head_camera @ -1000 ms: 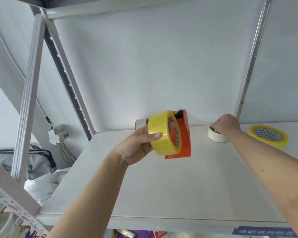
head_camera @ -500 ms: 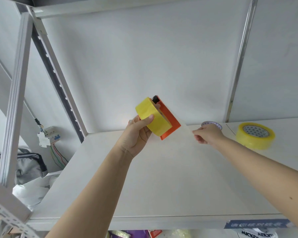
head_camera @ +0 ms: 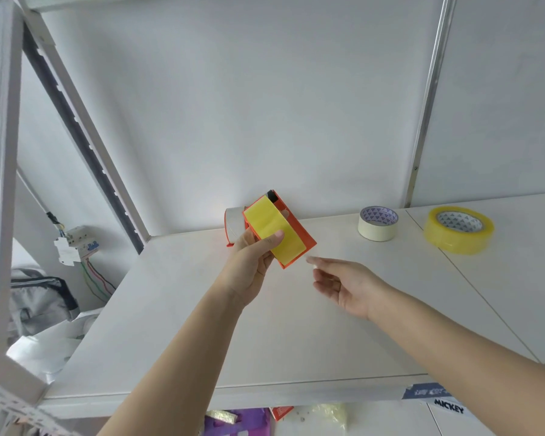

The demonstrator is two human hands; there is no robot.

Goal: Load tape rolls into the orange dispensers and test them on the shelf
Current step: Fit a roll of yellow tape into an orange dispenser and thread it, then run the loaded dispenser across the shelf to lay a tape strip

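Note:
My left hand [head_camera: 253, 268] grips an orange dispenser [head_camera: 300, 233] loaded with a yellow tape roll [head_camera: 276, 231], held above the white shelf [head_camera: 265, 325]; the thumb lies across the roll. My right hand [head_camera: 343, 283] hovers just right of the dispenser, palm up, fingers loosely extended and blurred, holding nothing I can make out. A second orange dispenser with a white roll [head_camera: 233, 224] stands behind the held one, mostly hidden. On the shelf to the right lie a cream masking tape roll [head_camera: 378, 223] and a clear yellow tape roll [head_camera: 458, 229].
A grey shelf upright [head_camera: 85, 146] rises at the left and a thin metal post [head_camera: 425, 99] at the back right. A breaker box with wires [head_camera: 73, 247] hangs left of the shelf. Bags and packets lie below the shelf edge.
My right hand let go of the cream roll, pulled near the dispenser, then dropped lower and opened. My left hand turned the dispenser so the yellow roll's outer face points at me.

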